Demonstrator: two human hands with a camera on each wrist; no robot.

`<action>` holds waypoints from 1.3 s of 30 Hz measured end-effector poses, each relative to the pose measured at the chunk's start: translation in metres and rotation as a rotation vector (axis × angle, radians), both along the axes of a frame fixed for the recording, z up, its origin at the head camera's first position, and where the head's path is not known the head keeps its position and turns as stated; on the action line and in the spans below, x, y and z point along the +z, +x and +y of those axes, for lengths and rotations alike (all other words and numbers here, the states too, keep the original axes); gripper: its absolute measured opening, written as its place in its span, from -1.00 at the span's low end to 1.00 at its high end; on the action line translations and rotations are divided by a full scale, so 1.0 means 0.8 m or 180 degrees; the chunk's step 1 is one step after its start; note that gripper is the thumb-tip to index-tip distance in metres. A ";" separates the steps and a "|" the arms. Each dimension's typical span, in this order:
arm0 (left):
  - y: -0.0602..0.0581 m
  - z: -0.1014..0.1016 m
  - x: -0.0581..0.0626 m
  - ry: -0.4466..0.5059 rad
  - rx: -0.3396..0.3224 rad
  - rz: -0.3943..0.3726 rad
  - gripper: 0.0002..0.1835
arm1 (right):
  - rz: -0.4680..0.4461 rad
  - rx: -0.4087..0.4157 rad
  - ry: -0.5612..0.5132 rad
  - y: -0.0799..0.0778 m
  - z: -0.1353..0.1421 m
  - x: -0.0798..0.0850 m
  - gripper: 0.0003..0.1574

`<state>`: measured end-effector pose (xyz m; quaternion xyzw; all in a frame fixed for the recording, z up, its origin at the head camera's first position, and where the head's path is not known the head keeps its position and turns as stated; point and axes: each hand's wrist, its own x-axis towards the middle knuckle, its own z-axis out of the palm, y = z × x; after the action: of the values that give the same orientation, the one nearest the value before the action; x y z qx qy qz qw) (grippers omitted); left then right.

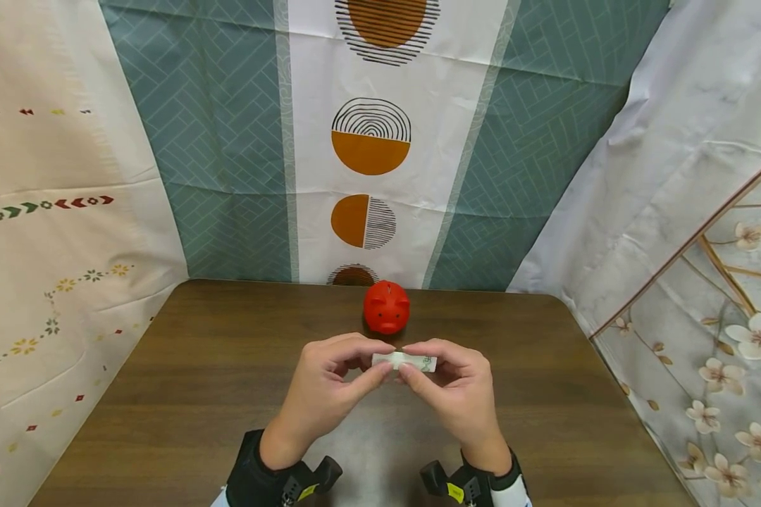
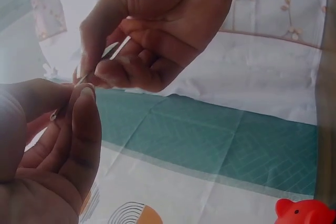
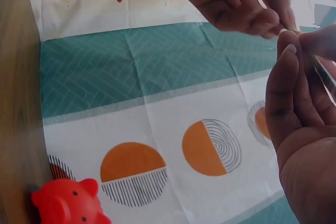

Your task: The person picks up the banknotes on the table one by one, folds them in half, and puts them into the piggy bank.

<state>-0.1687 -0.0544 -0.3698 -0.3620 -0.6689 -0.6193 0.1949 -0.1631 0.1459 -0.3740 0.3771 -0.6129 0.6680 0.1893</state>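
Observation:
Between both hands, a folded banknote [image 1: 423, 362], pale with greenish print, is held lengthwise as a narrow strip above the table. My left hand [image 1: 325, 384] pinches its left part between thumb and fingers. On the other side, my right hand [image 1: 454, 382] pinches it the same way, with the two thumb tips close together near its middle. Edge-on in the left wrist view, the note shows as a thin strip between the fingers. Just beyond the hands stands a red piggy bank [image 1: 387, 308], facing me, with a slot on top.
The brown wooden table [image 1: 228, 338] spreads under the hands, its far edge right behind the piggy bank. A teal and white patterned cloth [image 1: 368, 77] hangs behind it. Patterned cloths also hang at the left [image 1: 57, 246] and the right [image 1: 685, 296].

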 end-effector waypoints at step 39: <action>-0.003 -0.020 0.008 -0.0164 0.0107 -0.0094 -0.78 | -0.0260 -0.0183 0.0165 -0.001 0.022 0.001 -0.56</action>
<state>-0.1711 -0.0702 -0.3636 -0.3465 -0.6934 -0.6038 0.1860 -0.1643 0.1634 -0.3732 0.3365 -0.6478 0.6611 0.1735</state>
